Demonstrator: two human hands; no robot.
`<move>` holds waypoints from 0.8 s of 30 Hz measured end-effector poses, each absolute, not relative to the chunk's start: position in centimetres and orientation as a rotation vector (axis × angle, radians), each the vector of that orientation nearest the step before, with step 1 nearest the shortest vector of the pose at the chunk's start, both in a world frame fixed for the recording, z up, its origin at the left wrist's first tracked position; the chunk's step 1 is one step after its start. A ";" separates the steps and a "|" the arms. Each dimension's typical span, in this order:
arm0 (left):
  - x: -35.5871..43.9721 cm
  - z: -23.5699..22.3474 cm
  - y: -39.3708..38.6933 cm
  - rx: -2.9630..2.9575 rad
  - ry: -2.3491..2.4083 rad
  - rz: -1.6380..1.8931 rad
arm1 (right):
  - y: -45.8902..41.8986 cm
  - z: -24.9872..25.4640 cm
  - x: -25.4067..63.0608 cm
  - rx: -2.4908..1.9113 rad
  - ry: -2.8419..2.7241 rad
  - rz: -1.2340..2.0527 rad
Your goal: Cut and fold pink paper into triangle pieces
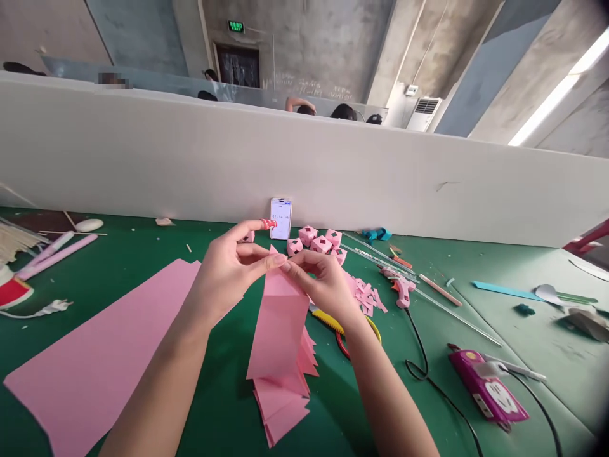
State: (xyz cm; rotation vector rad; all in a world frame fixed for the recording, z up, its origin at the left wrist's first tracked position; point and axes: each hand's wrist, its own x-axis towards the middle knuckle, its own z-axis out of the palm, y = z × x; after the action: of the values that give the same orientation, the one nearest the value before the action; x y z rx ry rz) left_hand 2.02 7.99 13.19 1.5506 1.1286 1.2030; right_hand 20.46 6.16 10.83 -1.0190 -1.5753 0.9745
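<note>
Between my hands hangs a pink paper strip [280, 324], pinched at its top edge and creased across below my fingers. My left hand [238, 266] grips the top from the left, its index finger wrapped at the tip in something red and white. From the right, my right hand [323, 279] pinches the same edge, thumbs nearly touching. Beneath the strip lies a pile of folded pink paper pieces [285, 416]. A large pink paper sheet [109, 343] lies to the left, partly behind my left forearm. Scissors [333, 324] with yellow and red parts are partly hidden by my right wrist.
Several folded pink paper shapes [321, 244] sit before a propped phone [280, 219]. Right are pink scraps [366, 295], a glue gun [403, 289], clear glue sticks [457, 317] and a purple power strip [490, 387]. A white partition [190, 158] borders the green table [214, 393].
</note>
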 end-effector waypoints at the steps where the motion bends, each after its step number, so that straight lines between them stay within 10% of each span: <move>1: 2.1 13.1 8.1 1.523 1.120 1.208 | 6.3 10.6 20.6 -1.018 -1.567 1.011; 24: 2.8 12.1 9.6 1.495 1.094 1.136 | 7.3 9.3 22.2 -1.128 -1.584 0.830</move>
State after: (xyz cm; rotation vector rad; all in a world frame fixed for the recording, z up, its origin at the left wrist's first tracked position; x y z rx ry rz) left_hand 2.81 9.64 12.09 1.4952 1.0936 1.1358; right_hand 22.19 7.26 9.30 -1.1283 -1.5842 0.8297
